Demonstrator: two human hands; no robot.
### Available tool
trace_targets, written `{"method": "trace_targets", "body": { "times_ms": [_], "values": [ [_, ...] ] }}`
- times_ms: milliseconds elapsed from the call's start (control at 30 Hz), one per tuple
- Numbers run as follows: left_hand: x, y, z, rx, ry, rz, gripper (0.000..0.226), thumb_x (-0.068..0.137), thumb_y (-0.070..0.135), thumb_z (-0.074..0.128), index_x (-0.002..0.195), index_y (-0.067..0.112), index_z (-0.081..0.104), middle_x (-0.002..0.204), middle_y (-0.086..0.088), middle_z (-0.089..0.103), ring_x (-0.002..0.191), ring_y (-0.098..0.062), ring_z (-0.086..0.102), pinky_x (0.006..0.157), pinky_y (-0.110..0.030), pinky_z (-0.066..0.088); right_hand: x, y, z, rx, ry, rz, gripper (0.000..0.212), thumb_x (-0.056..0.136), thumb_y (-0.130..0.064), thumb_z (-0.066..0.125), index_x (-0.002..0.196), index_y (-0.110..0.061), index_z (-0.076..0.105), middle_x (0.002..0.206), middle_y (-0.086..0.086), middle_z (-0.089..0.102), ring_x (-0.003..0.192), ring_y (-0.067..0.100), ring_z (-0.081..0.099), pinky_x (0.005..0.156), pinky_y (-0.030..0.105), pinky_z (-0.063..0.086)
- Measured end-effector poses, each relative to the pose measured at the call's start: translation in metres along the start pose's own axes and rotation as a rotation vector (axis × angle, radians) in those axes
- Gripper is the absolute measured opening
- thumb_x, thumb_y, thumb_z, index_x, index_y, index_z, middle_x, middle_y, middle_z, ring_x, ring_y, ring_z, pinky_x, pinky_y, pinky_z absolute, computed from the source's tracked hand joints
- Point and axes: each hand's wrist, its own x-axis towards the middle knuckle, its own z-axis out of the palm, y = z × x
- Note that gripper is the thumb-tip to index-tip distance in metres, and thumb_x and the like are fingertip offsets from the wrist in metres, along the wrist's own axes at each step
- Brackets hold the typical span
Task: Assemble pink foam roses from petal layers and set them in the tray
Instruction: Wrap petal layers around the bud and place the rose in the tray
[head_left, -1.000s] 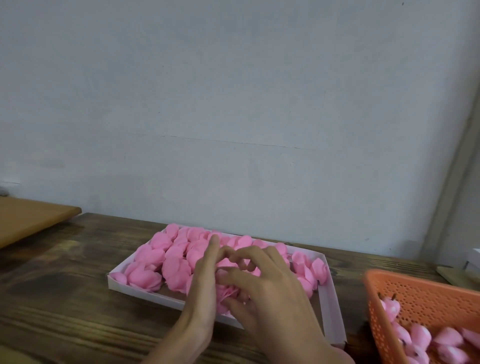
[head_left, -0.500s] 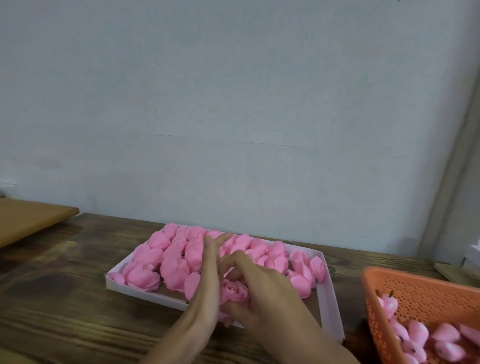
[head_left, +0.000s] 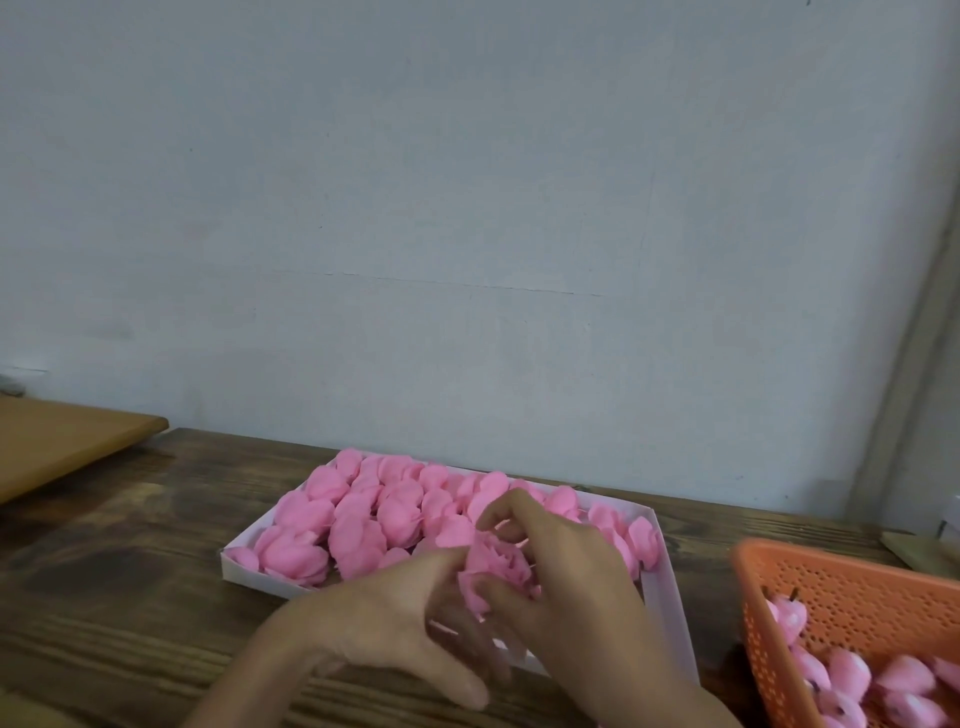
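Blurred: lower fingers of left hand (head_left: 384, 623) are motion-smeared; cannot tell whether they grip or hang loose.
Cut off: both forearms leave at the bottom edge; basket (head_left: 841, 587) runs out at right and bottom.
Hidden: underside of rose (head_left: 493, 564) sits behind the right thumb; the tray's near-right floor is behind the hands.
Rose: held up between the two hands, over the near-right part of the tray (head_left: 672, 608).
Right hand (head_left: 576, 582): fingers pinching the rose, thumb on its front, index curled over its top.
Left hand: index tip touches the rose's left side.
Petals (head_left: 358, 519): pink, loose, heaped across the tray's left and back.
Tray: white, shallow, lying on the surface (head_left: 104, 571).
Basket: orange, perforated, right of the tray and apart from it; pink buds (head_left: 847, 670) inside.
Surface: dark stained wood; lighter board (head_left: 62, 447) at far left.
Room: pale blue-grey wall (head_left: 467, 208) directly behind.
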Motion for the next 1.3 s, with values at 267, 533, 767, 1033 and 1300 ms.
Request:
{"method": "trace_targets", "body": {
  "times_ms": [267, 533, 767, 1033, 1300],
  "values": [
    [0.022, 0.012, 0.034, 0.094, 0.370, 0.098, 0.021, 0.071, 0.007, 0.074, 0.074, 0.028, 0.076, 0.067, 0.003, 0.073, 0.063, -0.024, 0.071, 0.057, -0.034, 0.058, -0.002, -0.001, 0.002, -0.047, -0.021, 0.010, 0.039, 0.085, -0.035, 0.067, 0.118, -0.044, 0.049, 0.106, -0.017, 0.070, 0.097, 0.002, 0.064, 0.082, 0.027, 0.052],
    [0.026, 0.011, 0.034, -0.108, 0.701, 0.045, 0.030, 0.087, 0.014, 0.074, 0.077, 0.042, 0.077, 0.068, 0.005, 0.075, 0.062, -0.005, 0.071, 0.060, -0.019, 0.057, -0.005, -0.007, 0.007, 0.310, 0.318, -0.105, 0.034, 0.092, -0.018, 0.073, 0.114, -0.040, 0.061, 0.117, -0.020, 0.057, 0.112, 0.005, 0.061, 0.085, 0.021, 0.055],
    [0.024, 0.013, 0.042, -0.817, 0.555, 0.163, 0.059, 0.074, 0.052, 0.085, 0.112, 0.008, 0.076, 0.113, -0.014, 0.074, 0.104, -0.029, 0.073, 0.079, -0.039, 0.060, -0.008, -0.004, 0.029, 0.554, 0.240, 0.062, 0.026, 0.088, -0.022, 0.078, 0.102, -0.038, 0.064, 0.098, -0.016, 0.071, 0.092, 0.009, 0.070, 0.075, 0.034, 0.060],
    [0.023, 0.022, 0.052, -0.814, 0.569, 0.149, 0.076, 0.056, 0.060, 0.090, 0.119, 0.018, 0.077, 0.129, -0.006, 0.072, 0.119, -0.018, 0.069, 0.100, -0.039, 0.053, -0.008, -0.008, 0.037, 0.877, 0.080, 0.183, 0.019, 0.095, -0.005, 0.069, 0.112, -0.013, 0.070, 0.085, -0.009, 0.072, 0.086, 0.007, 0.070, 0.076, 0.022, 0.053],
    [0.014, 0.024, 0.048, -0.681, 0.466, 0.162, 0.053, 0.061, 0.064, 0.081, 0.087, 0.019, 0.071, 0.112, -0.011, 0.073, 0.081, -0.027, 0.054, 0.056, -0.031, 0.034, 0.001, -0.015, 0.036, 1.015, -0.031, 0.468, 0.023, 0.083, -0.040, 0.063, 0.072, -0.021, 0.067, 0.063, -0.001, 0.058, 0.059, 0.013, 0.057, 0.053, 0.023, 0.046]
  ]
}}
